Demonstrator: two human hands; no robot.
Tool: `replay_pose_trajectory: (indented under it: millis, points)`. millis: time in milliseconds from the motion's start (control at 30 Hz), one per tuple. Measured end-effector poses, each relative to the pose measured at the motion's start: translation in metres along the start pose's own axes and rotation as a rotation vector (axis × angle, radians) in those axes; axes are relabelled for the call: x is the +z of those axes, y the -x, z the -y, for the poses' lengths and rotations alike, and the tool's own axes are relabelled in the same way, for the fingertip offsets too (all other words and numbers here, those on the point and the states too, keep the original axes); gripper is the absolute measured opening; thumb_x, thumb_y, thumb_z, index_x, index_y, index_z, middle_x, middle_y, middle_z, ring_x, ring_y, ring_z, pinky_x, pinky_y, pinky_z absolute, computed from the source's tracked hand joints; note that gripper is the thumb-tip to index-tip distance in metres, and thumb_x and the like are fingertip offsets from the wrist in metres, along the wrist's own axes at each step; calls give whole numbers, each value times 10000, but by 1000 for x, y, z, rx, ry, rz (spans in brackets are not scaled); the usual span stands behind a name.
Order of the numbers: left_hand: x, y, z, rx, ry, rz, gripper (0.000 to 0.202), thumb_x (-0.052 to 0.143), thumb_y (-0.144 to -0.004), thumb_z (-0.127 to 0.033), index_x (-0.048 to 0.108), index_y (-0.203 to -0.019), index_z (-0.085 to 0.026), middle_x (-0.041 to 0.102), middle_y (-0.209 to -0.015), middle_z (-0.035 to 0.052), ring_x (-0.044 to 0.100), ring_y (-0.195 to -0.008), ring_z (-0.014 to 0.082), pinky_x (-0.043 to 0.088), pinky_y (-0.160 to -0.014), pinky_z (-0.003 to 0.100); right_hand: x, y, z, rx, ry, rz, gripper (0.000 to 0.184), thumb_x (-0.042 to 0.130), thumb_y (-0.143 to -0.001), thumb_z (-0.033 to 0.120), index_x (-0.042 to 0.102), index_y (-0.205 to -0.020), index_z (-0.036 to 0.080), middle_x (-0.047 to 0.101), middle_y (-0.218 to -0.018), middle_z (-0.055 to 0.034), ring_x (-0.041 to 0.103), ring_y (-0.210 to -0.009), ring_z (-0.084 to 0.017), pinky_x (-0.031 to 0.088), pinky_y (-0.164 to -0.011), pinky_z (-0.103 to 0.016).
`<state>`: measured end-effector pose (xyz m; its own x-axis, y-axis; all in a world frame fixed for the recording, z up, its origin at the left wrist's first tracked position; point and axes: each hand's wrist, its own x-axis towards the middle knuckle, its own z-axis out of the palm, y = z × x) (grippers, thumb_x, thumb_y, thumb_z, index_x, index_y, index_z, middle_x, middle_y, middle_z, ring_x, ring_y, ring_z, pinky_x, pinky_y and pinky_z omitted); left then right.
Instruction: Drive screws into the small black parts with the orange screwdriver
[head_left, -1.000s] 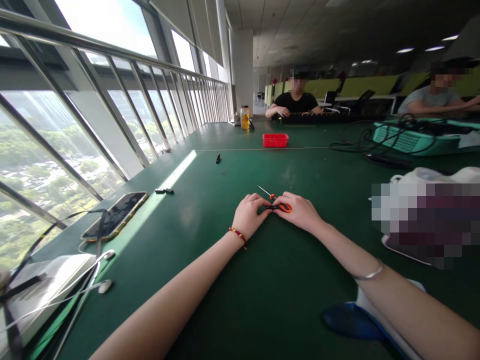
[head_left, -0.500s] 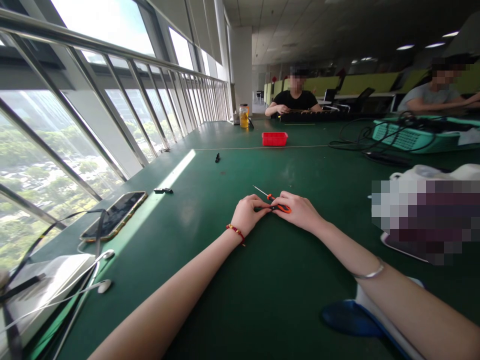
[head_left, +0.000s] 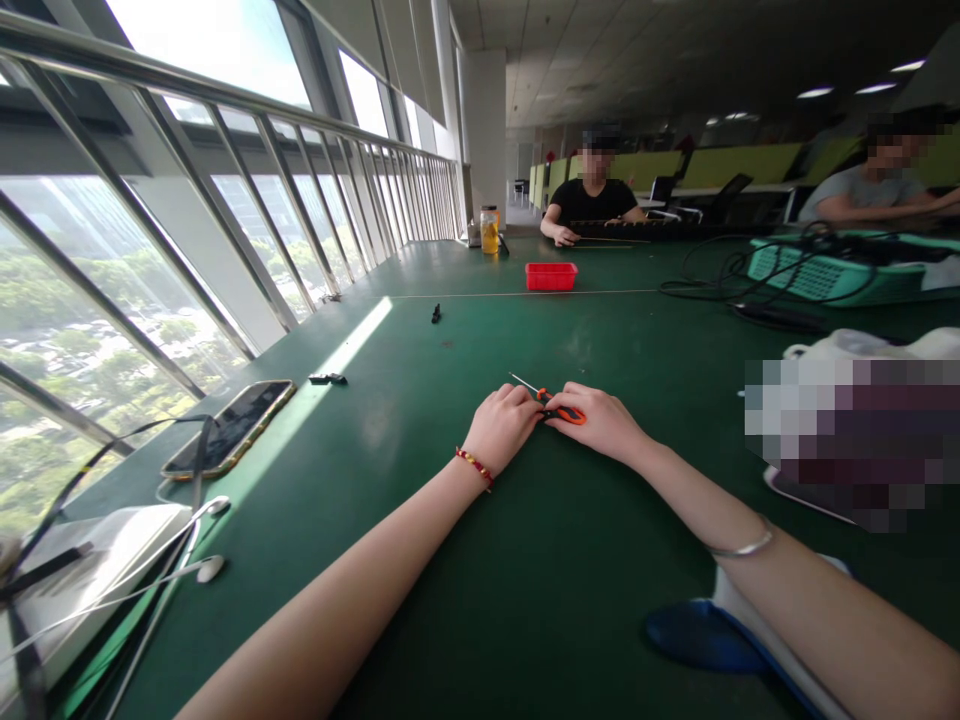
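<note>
My right hand (head_left: 596,425) is closed around a screwdriver (head_left: 572,414) with an orange and black handle. Its thin metal shaft points up and to the left, away from me, just above the table. My left hand (head_left: 504,428), with a red beaded bracelet at the wrist, is pinched shut, its fingertips meeting those of the right hand. A small dark thing seems to lie between the fingertips, mostly hidden by them. Two small black parts lie apart from the hands: one part (head_left: 328,379) to the left, another part (head_left: 436,313) farther off.
On the green table (head_left: 450,600) a red bin (head_left: 551,277) stands ahead. Left are a phone (head_left: 231,428) and white earphones (head_left: 211,569); right, a teal basket (head_left: 832,272) with black cables and a white bag (head_left: 847,346). Two people sit at the far side.
My left hand has rolled over slightly, so its knuckles face up and the dark thing in its fingers is more hidden. The screwdriver has hardly moved.
</note>
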<state>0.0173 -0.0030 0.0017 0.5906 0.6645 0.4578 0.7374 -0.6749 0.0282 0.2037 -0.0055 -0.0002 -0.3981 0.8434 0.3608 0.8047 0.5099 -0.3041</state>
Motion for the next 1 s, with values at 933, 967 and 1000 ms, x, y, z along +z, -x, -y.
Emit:
replay_pose_trajectory:
  millis: [933, 967, 1000]
  points:
    - [-5, -2, 2, 29, -46, 87, 153, 411, -917, -214, 557, -948, -177, 567, -969, 56, 527, -893, 182, 421, -773, 305, -3, 0, 7, 50, 45, 29, 230, 537, -808, 427, 676, -921, 282, 577, -868, 0, 554, -710, -131, 366, -554, -235]
    - [-5, -2, 2, 25, -39, 88, 149, 413, -917, -214, 554, -946, -177, 566, -972, 55, 525, -891, 182, 420, -768, 304, -3, 0, 7, 54, 47, 26, 231, 537, -809, 424, 680, -924, 284, 576, -868, 1, 553, -710, -130, 367, -556, -235]
    - [-5, -1, 2, 22, -33, 86, 146, 414, -916, -214, 552, -945, -176, 565, -974, 54, 524, -889, 182, 420, -766, 304, -3, -1, 7, 57, 49, 23, 233, 536, -810, 422, 683, -928, 285, 574, -866, 1, 552, -708, -129, 366, -555, -234]
